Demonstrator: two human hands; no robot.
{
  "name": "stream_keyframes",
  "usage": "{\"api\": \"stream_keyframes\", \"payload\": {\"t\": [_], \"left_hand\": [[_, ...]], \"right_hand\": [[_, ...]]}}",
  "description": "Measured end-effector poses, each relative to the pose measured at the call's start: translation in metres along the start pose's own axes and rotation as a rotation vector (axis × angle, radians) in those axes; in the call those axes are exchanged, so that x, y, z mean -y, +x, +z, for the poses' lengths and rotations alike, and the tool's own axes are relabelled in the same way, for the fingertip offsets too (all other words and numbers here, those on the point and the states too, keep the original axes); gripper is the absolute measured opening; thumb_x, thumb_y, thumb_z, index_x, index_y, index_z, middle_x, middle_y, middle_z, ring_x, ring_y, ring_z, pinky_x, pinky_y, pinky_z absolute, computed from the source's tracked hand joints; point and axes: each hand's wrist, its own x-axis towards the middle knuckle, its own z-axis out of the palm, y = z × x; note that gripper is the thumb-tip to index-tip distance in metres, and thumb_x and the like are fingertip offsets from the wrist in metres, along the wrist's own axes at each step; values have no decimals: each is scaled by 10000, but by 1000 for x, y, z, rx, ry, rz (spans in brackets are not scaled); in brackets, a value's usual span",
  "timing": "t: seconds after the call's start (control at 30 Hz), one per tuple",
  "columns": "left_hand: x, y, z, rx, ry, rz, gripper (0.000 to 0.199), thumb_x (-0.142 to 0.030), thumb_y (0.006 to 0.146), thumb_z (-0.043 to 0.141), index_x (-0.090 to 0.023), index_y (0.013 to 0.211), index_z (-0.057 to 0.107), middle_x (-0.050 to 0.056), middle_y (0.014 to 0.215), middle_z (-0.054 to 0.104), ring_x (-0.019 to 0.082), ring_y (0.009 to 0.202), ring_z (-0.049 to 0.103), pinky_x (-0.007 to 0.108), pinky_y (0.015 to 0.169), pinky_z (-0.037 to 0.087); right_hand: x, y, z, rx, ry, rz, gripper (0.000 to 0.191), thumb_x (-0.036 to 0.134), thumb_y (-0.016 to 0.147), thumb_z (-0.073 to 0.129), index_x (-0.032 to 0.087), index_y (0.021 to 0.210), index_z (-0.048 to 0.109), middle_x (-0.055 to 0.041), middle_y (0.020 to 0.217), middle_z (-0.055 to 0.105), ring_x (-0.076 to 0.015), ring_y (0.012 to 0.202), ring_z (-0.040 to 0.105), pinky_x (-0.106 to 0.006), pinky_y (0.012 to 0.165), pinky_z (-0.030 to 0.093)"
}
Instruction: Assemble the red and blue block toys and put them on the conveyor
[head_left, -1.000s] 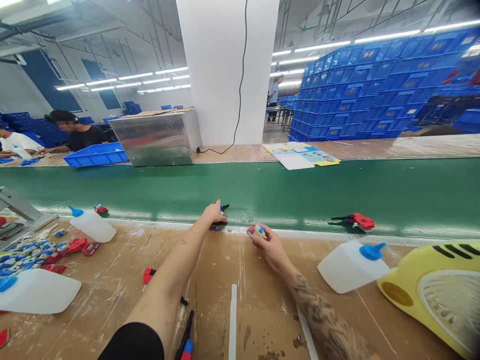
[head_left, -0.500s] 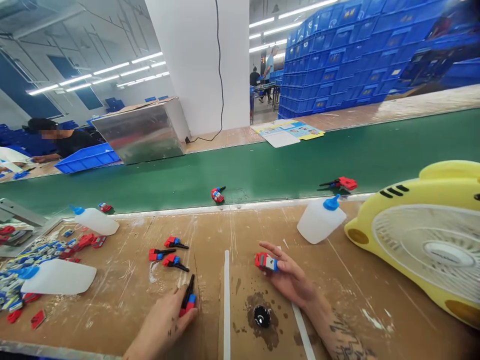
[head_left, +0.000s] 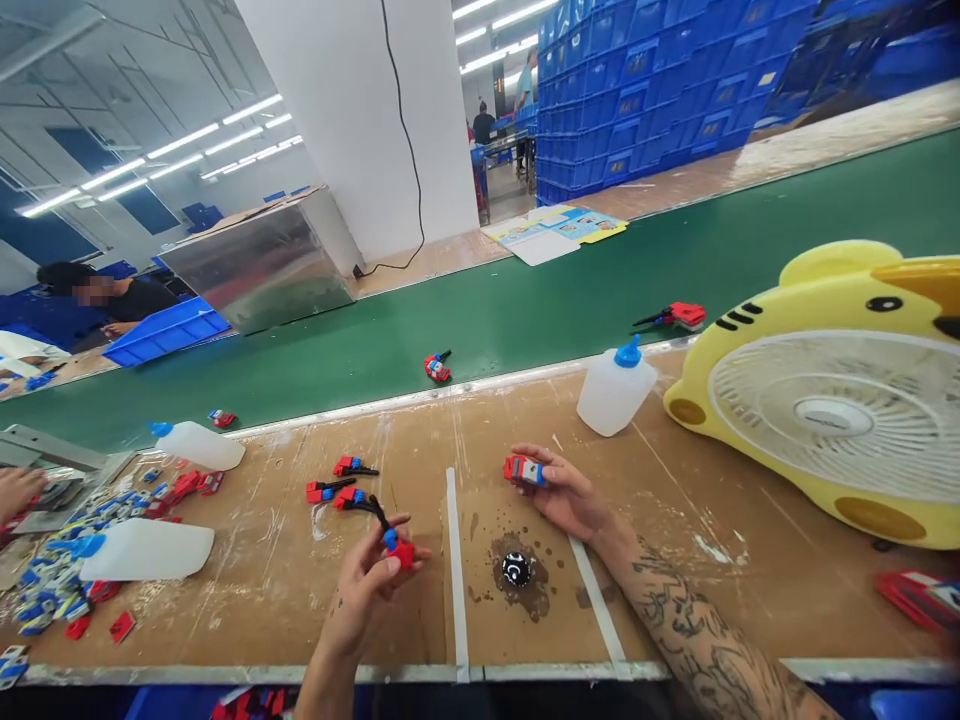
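My left hand (head_left: pixel 361 585) grips a small red and blue toy part with a black stem (head_left: pixel 400 550), between thumb and fingers, the stem pointing up and left. In my right hand (head_left: pixel 576 500) is a small red, white and blue toy piece (head_left: pixel 523 471), pinched near its blue end, above the brown tabletop. Below it, a round black thing with white marks (head_left: pixel 516 569) lies in a wet patch. Several red and blue parts with black stems (head_left: pixel 328 491) rest left of centre, just behind my left hand.
A yellow animal-shaped fan (head_left: pixel 694 375) stands at right near a white squeeze bottle (head_left: pixel 611 395). Two more such bottles (head_left: pixel 154 550) lie by a heap of toy pieces (head_left: pixel 56 585). Beyond runs a green conveyor belt (head_left: pixel 360 340). Another person's hand (head_left: pixel 21 490) is at the left edge.
My left hand has raised the stemmed part and turned it palm-up. My right hand still holds its piece. The view has shifted, and another person's hand has entered at the left.
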Motion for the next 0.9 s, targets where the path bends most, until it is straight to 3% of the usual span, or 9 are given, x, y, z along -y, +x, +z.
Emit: {"api": "stream_keyframes", "payload": {"t": [0.13, 0.23, 0.3, 0.4, 0.53, 0.63, 0.73, 0.9], "left_hand": [[8, 1, 14, 37, -222, -96, 429, -322, 749, 802, -173, 1133, 683, 112, 981, 727, 284, 981, 715, 325, 795, 578], [18, 2, 20, 48, -250, -136, 404, -296, 716, 836, -161, 1078, 716, 132, 1050, 731, 249, 966, 715, 258, 732, 572], [21, 1, 25, 58, -193, -87, 441, -297, 677, 861, -175, 1078, 726, 116, 1084, 725, 241, 962, 711, 262, 759, 573], [17, -2, 34, 142, 159, 117, 401, -268, 726, 824, -207, 1107, 714, 95, 1107, 710, 249, 1025, 688, 313, 876, 559], [-3, -5, 50, 531, 951, 595, 425, -93, 872, 595, -271, 1255, 638, 115, 1248, 633, 234, 1147, 624, 347, 960, 524], [-13, -4, 61, 748, 1371, 889, 480, -46, 882, 513, -300, 1277, 615, 119, 1294, 608, 249, 1144, 602, 388, 939, 527], [-15, 0, 68, 886, 1554, 938, 454, -67, 897, 495, -302, 1268, 611, 112, 1302, 604, 246, 1074, 603, 393, 904, 527], [-14, 7, 72, 914, 1550, 889, 463, -60, 896, 491, -296, 1276, 609, 119, 1317, 580, 247, 1072, 566, 394, 911, 497]], "right_hand": [[1, 3, 0, 2, -19, 17, 520, 234, 679, 819, 190, 1181, 694, -76, 1021, 737, -197, 921, 678, -341, 910, 505], [2, 3, 1, 8, -50, 12, 528, 218, 654, 847, 206, 1161, 701, -63, 1000, 740, -220, 955, 682, -409, 1013, 448], [2, 3, 2, 2, -71, 6, 499, 226, 642, 867, 206, 1118, 717, -56, 980, 741, -213, 940, 682, -386, 995, 454], [3, 5, 3, -21, -90, -25, 492, 230, 627, 892, 197, 1090, 728, -36, 944, 731, -172, 857, 673, -299, 873, 497], [5, 8, 3, -53, -50, -50, 477, 242, 619, 907, 182, 1059, 733, -45, 972, 725, -168, 856, 670, -287, 843, 511], [6, 8, 3, -70, -16, -45, 457, 229, 639, 890, 183, 1065, 731, -47, 1002, 723, -174, 886, 671, -312, 879, 514], [6, 8, 3, -70, -11, -46, 445, 210, 652, 876, 200, 1072, 729, -24, 993, 722, -161, 872, 668, -307, 866, 518], [4, 11, -1, -97, -24, -75, 454, 209, 641, 874, 199, 1070, 725, -24, 995, 717, -170, 889, 653, -309, 861, 502]]}}
